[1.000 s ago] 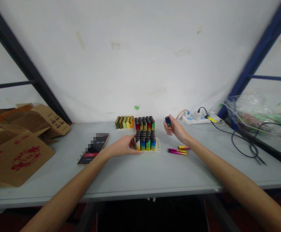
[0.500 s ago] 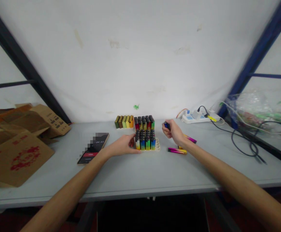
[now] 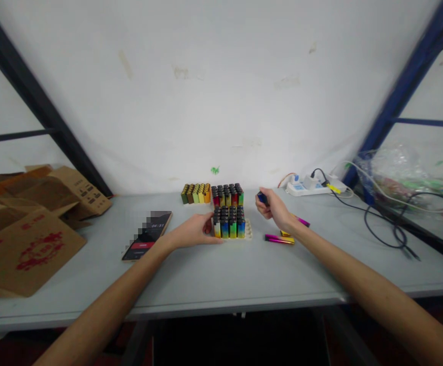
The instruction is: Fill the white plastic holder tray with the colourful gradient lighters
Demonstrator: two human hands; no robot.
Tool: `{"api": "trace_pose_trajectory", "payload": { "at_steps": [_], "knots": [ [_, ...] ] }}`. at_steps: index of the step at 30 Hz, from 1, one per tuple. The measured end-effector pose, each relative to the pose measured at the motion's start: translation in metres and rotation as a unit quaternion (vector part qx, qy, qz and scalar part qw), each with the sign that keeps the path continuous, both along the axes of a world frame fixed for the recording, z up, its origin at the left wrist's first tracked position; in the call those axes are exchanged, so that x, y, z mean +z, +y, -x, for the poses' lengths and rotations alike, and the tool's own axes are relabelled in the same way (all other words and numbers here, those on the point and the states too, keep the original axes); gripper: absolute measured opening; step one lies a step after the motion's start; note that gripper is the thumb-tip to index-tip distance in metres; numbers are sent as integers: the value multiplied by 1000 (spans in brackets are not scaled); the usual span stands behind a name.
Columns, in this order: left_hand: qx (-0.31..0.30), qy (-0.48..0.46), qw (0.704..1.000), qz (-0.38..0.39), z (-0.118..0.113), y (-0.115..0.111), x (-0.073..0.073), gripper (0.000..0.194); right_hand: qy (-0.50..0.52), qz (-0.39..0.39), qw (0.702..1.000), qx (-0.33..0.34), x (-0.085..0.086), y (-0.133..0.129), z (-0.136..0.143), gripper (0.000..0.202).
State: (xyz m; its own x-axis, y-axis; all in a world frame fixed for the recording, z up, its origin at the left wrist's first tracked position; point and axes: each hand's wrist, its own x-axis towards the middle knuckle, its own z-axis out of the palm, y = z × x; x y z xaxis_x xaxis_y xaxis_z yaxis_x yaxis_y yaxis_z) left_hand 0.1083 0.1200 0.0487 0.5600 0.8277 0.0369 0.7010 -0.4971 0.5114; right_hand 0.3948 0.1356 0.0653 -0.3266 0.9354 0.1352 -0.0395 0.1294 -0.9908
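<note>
My left hand [image 3: 196,230] curls its thumb and fingers around the left side of a pale tray [image 3: 248,230]. Upright lighters [image 3: 229,223] with black tops and multicoloured bodies fill rows in it, and a strip of bare slots shows at its right. To the right of the tray, raised off the table, my right hand [image 3: 274,207] is closed around a dark blue lighter [image 3: 262,197]. Most of that lighter is hidden by the fingers. Below the right wrist lies a magenta-and-yellow lighter [image 3: 279,239], with others partly covered by the forearm.
Behind the tray stand another block of black-topped lighters [image 3: 227,195] and a yellow-green group [image 3: 195,193]. A phone [image 3: 147,236] lies left of my left hand. Cardboard boxes [image 3: 31,244] crowd the left end; a power strip [image 3: 313,185], cables [image 3: 385,235] and plastic wrap [image 3: 400,165] occupy the right.
Both hands stay nearly in place, the left still at the tray and the right still gripping the lighter. The whole view has shifted very slightly.
</note>
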Motion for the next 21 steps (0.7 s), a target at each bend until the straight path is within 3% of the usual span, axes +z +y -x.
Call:
{"api": "trace_pose_trajectory", "payload": {
  "at_steps": [7, 15, 21],
  "knots": [
    [3, 2, 1000, 9, -1, 0, 1, 62, -22, -17, 999, -17, -8, 6, -2, 37],
    [-2, 3, 1000, 8, -1, 0, 1, 62, -19, -14, 1000, -8, -5, 4, 0, 50],
    [0, 6, 1000, 12, 0, 0, 2, 60, -64, -112, 992, -3, -14, 13, -5, 50]
  ]
}}
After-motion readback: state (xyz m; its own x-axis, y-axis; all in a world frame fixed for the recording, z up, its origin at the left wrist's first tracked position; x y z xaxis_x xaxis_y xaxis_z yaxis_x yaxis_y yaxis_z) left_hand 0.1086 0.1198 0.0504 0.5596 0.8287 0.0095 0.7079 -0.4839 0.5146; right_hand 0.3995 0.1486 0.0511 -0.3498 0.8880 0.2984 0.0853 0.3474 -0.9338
